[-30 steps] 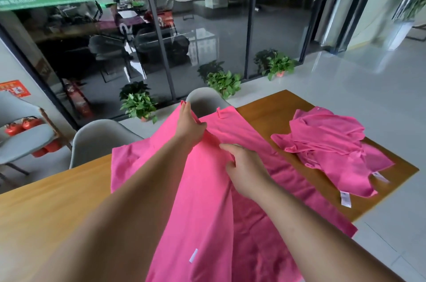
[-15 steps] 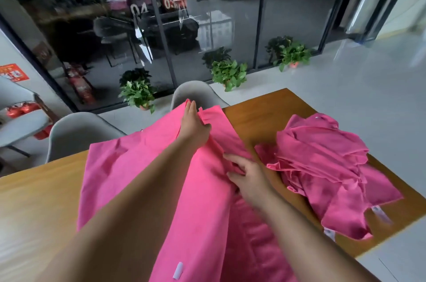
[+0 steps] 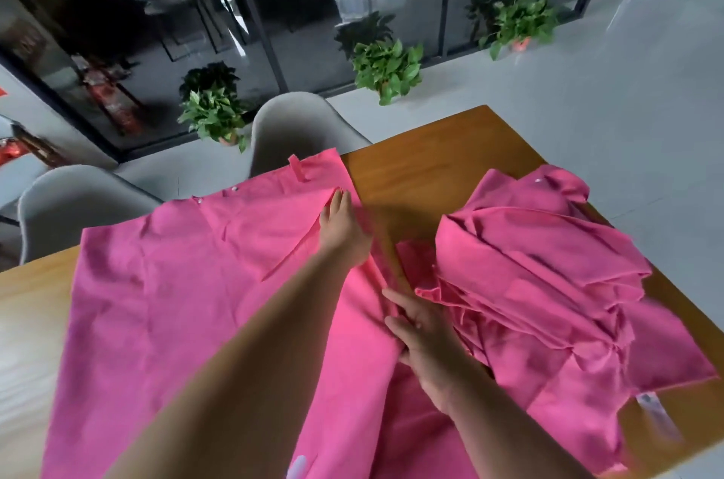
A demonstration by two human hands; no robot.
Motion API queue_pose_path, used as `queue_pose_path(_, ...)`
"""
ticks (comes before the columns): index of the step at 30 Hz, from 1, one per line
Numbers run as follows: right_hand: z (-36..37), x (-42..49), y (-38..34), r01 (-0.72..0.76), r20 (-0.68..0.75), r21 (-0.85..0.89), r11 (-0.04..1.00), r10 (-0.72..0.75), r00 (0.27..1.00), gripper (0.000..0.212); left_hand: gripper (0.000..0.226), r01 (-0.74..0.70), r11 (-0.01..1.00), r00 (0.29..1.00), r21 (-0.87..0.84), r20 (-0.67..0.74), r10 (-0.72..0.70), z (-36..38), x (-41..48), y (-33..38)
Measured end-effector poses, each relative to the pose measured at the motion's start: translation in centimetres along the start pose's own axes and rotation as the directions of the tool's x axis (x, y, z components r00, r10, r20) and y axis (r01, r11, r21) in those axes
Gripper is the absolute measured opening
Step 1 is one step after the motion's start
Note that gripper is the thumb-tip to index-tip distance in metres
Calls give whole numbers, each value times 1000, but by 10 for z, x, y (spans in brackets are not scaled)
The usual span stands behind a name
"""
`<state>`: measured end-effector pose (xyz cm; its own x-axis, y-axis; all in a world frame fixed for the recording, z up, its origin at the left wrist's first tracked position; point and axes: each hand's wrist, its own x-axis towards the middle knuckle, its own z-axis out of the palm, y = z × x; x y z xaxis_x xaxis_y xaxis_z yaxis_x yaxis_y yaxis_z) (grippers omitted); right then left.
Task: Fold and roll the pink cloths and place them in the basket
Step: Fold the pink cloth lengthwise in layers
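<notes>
Wooden worktop before dark glass wall, grey chairs beyond. Flat pink cloth covers left half: thin, matte, creased. Folded flap's edge runs away from me. My left hand far along it, fingers straight, together, pressing. Right hand nearer me, fingers spread flat. Rumpled cloth heap just right. Basket unseen.

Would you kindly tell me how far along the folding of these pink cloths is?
Nothing rolled shows, and no basket is in view. In hand: one pink cloth lies spread on the table, partly folded, the left hand pressing its far end, the right hand on the fold's edge. Left: rolling it, then the crumpled pile beside it.
</notes>
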<state>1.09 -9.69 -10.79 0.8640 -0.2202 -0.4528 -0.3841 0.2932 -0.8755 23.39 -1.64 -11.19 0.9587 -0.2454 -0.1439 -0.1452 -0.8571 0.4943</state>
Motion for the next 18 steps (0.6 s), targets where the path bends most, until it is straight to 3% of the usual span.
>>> queue_pose_path(6, -27, 29, 24, 61, -55, -361, 931, -87, 995, 41, 87, 53, 994, 995, 100, 76, -61, 46, 14, -13)
queue_pose_path(10, -35, 38, 36, -8, -144, -571, 821, -90, 986, 41, 85, 60, 988, 992, 144, 100, -75, 60, 14, -15)
queue_pose_path(13, -33, 39, 38, -22, -194, -648, 762, -137, 971, 43, 77, 38, 987, 991, 158, 117, -57, 60, 10, -13)
queue_pose_path(18, -21, 28, 32, -40, -236, -647, 762, -150, 960, 44, 67, -51, 993, 998, 104, 35, 48, 54, -25, -26)
